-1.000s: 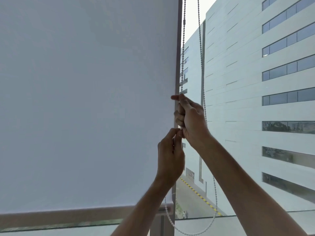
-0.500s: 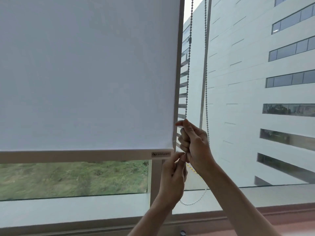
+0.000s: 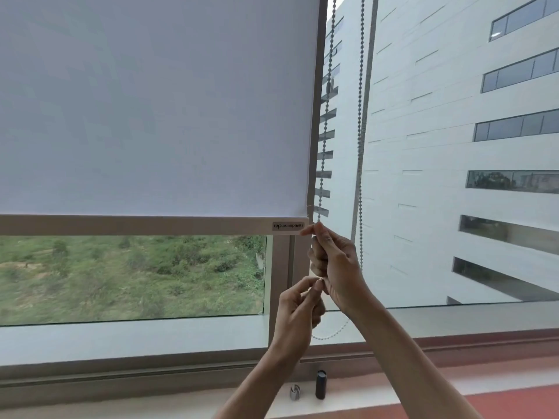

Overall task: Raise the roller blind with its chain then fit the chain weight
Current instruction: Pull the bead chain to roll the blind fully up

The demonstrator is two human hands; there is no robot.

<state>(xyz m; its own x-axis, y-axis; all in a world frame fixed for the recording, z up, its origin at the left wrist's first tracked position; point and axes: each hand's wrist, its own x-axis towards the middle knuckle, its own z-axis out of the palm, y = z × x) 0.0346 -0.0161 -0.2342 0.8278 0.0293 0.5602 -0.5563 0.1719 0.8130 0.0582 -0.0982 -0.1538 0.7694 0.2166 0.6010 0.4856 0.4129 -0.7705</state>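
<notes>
right hand [image 3: 334,264] pinching chain [image 3: 326,122] beside blind's bottom bar [image 3: 151,225] | left hand [image 3: 298,313] pinching same strand just below | blind [image 3: 157,101] partly raised | black weight [image 3: 321,384], small metal piece [image 3: 295,392] on sill [image 3: 121,397]

Through the window I see a white building [image 3: 453,176] on the right. Green scrubland [image 3: 130,276] lies below on the left, behind the window frame [image 3: 281,282].
</notes>
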